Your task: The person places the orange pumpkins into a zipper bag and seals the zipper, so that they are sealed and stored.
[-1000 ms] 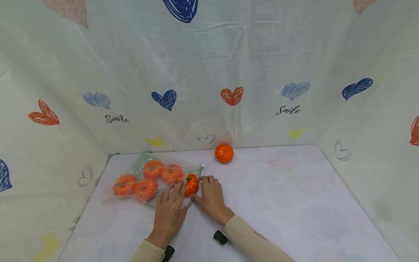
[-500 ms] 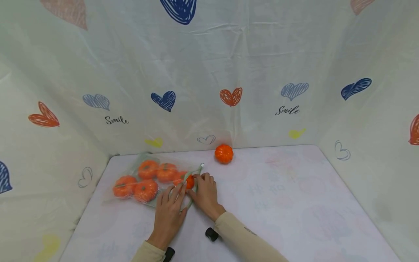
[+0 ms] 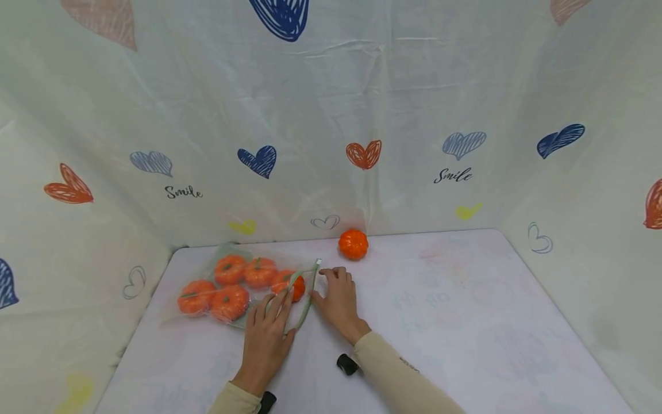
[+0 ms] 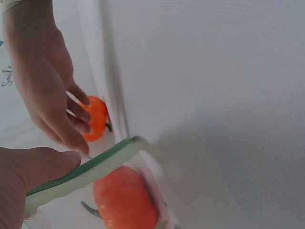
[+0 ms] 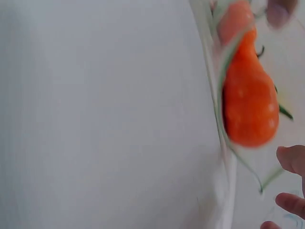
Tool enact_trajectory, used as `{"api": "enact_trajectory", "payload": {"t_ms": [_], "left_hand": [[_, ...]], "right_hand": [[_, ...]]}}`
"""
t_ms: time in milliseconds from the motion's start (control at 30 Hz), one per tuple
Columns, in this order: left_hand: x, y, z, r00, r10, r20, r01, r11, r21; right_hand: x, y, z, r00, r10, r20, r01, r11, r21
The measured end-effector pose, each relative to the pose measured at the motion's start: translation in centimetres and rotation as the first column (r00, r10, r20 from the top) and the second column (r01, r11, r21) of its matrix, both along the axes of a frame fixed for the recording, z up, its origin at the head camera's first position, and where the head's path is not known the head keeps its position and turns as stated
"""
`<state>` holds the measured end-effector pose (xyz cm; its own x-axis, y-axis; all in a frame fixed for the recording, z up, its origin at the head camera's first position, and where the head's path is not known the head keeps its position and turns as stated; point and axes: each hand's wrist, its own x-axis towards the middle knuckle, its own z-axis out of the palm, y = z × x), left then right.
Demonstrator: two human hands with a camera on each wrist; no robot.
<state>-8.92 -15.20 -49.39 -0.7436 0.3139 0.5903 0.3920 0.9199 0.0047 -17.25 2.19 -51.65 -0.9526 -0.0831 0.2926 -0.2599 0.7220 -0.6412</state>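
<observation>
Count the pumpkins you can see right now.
6. Five sit in the bag: at and. One pumpkin stands loose by the back curtain. More may be hidden.

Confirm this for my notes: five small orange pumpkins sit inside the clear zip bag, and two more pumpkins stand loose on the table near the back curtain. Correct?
Not quite. Only one loose pumpkin stands on the table near the back curtain, not two; the head view shows this. The rest holds: five small orange pumpkins sit inside the clear zip bag, with the left hand on the bag's mouth.
</observation>
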Motion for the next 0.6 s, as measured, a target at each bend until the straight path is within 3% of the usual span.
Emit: {"api": "enact_trajectory", "payload": {"t_ms": [133, 300, 600], "left_hand": [[0.0, 0.1, 0.1, 1.0, -0.003, 0.004, 0.003, 1.0, 0.012], [0.0, 0.1, 0.1, 1.0, 0.015, 0.014, -0.016, 1.0, 0.013], [-0.6, 0.4, 0.1, 1.0, 0.005, 0.005, -0.005, 1.0, 0.026]], "right_hand": [[-1.6, 2.6, 0.4, 0.997, -0.076, -0.02, 0.075, 0.997, -0.007], [-4.0, 5.5, 0.9, 0.99, -0.14, 0.015, 0.139, 0.989, 0.046], [-7.8, 9.1, 1.4, 0.981, -0.143, 0.13, 0.125, 0.982, 0.138]]}}
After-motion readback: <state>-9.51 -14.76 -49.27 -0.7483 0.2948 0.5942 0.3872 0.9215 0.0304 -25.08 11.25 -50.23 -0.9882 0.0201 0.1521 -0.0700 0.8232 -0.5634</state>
